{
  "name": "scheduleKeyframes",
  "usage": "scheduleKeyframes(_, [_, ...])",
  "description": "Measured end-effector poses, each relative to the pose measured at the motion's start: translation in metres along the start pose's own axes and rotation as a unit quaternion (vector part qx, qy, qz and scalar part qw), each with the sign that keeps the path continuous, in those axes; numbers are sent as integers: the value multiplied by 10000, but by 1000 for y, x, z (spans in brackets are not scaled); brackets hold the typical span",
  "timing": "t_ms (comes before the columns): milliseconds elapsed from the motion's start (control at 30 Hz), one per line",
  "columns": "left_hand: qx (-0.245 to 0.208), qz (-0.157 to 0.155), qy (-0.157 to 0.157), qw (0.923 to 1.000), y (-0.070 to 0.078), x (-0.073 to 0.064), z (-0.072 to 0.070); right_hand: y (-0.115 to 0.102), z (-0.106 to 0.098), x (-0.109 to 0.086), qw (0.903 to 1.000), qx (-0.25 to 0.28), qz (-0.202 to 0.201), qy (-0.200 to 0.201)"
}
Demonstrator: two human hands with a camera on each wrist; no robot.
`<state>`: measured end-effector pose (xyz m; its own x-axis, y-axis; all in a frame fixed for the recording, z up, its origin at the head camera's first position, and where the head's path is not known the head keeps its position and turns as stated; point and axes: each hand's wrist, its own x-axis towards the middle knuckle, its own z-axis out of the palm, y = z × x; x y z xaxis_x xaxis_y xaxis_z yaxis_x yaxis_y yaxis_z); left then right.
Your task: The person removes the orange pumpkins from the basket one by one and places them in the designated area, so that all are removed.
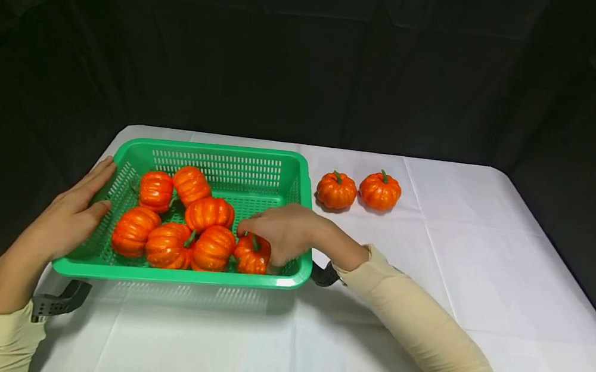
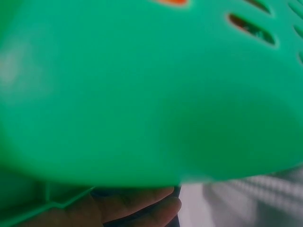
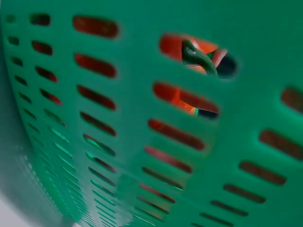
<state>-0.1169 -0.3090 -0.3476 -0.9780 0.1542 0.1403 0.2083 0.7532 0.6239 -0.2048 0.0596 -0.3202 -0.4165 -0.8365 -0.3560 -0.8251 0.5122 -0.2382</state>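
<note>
A green plastic basket (image 1: 181, 278) holds several small orange pumpkins (image 1: 210, 215). My right hand (image 1: 285, 232) reaches over its right rim and grips a small pumpkin (image 1: 252, 255) with a green stem in the near right corner. Part of that hand's fingers is hidden behind the pumpkin. On the left side, my left hand (image 1: 71, 215) rests on the basket's rim with its fingers straight. Below the basket's green wall (image 2: 142, 104) in the left wrist view, some fingers (image 2: 158, 213) show. The slotted wall (image 3: 128, 94) fills most of the right wrist view.
Two more pumpkins stand on the white tablecloth right of the basket, one nearer (image 1: 336, 190) and one farther right (image 1: 380, 191). Black cloth (image 1: 310, 61) hangs behind the table.
</note>
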Motion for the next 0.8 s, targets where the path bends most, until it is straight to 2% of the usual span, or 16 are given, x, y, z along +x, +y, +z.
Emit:
scheduleKeyframes(233, [49, 15, 47, 10000, 0, 0, 0, -1, 4, -5, 9993, -160, 53, 333])
scheduleKeyframes(567, [50, 50, 74, 9999, 0, 0, 1, 1, 9, -11, 9965, 107, -156, 818])
scheduleKeyframes(800, [89, 51, 118, 9999, 0, -1, 0, 3, 8, -11, 9950, 225, -294, 931])
